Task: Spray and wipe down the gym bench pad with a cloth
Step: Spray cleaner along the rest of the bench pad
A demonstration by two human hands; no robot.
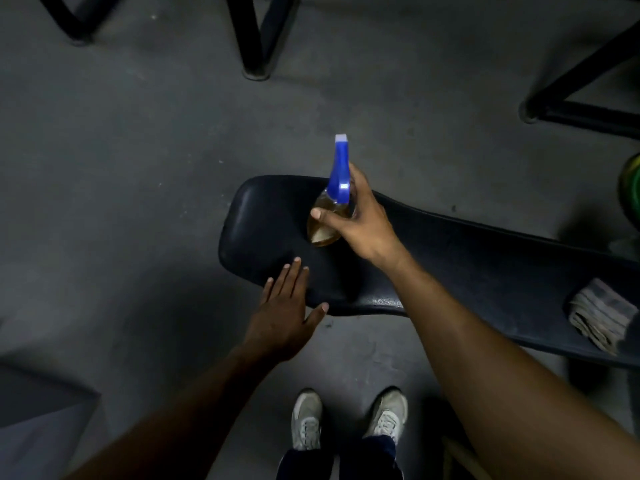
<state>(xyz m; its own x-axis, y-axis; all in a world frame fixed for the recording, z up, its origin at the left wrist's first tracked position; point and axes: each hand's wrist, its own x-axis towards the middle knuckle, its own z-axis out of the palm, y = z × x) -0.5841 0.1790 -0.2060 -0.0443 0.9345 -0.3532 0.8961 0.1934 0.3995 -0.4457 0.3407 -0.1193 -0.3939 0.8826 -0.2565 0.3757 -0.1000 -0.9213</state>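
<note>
A black padded gym bench (450, 268) runs from the centre to the right edge. My right hand (360, 223) is shut on a clear spray bottle (325, 223) of yellowish liquid with a blue trigger head, held over the bench's left end, nozzle pointing away from me. My left hand (284, 317) is open, fingers spread flat, its fingertips resting on the near left edge of the pad. A folded grey cloth (601, 315) lies on the bench at the far right, apart from both hands.
Grey concrete floor (138, 168) surrounds the bench. Black metal frame legs (254, 46) stand at the top, and another frame (571, 109) at the upper right. A green round object (632, 192) shows at the right edge. My two shoes (346, 420) stand below the bench.
</note>
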